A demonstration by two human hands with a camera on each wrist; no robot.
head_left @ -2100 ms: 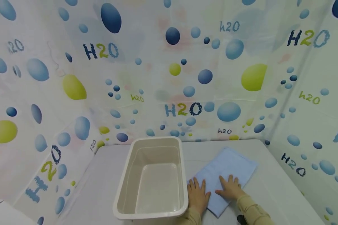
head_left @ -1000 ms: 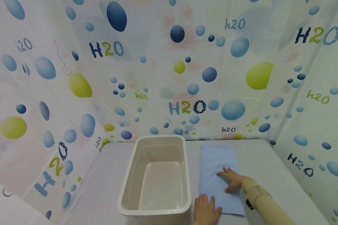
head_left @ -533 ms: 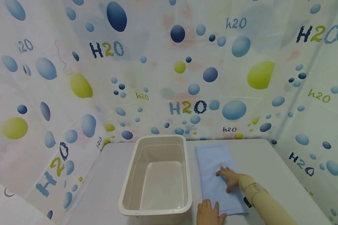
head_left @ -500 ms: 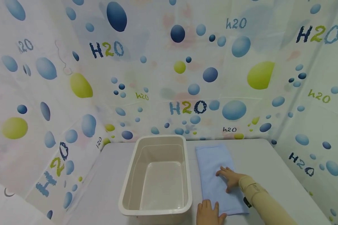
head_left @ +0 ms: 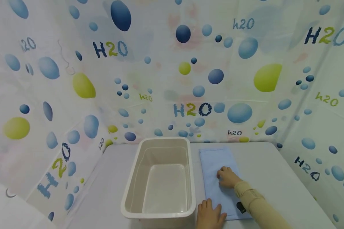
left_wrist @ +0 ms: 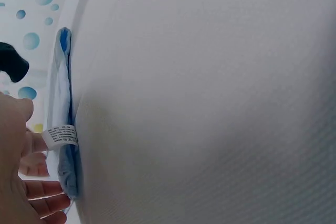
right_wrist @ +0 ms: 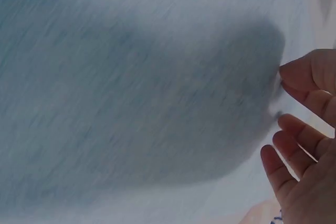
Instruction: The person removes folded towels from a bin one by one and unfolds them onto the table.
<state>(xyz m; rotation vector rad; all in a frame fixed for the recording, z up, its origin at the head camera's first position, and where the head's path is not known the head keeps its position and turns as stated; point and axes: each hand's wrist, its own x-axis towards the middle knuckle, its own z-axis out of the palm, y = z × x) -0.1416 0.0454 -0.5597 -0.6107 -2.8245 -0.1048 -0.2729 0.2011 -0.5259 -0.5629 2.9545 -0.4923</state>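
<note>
A folded light blue towel (head_left: 213, 159) lies lengthwise on the table, right of the beige basin. My left hand (head_left: 210, 214) rests at its near left corner with the fingers stretched forward. In the left wrist view, a white printed label (left_wrist: 61, 136) sticks out from the towel's edge, against that hand's fingers. Over the middle of the towel is my right hand (head_left: 228, 177), its fingers drawn together and bent downward. The right wrist view shows the thumb and forefinger tips meeting close over the cloth; I cannot tell whether they pinch anything. The other fingers (right_wrist: 294, 153) are loosely bent.
A rectangular beige basin (head_left: 191, 190) stands left of the towel, close to my left hand. The pale grey table (head_left: 275, 184) ends at a curtain (head_left: 160, 79) printed with bubbles. A small black object (head_left: 241, 207) shows beside my right forearm, over the towel.
The towel has turned from a slant to nearly straight, front to back. My right hand's spread fingers have drawn together and moved slightly left. My left hand has slid back toward me.
</note>
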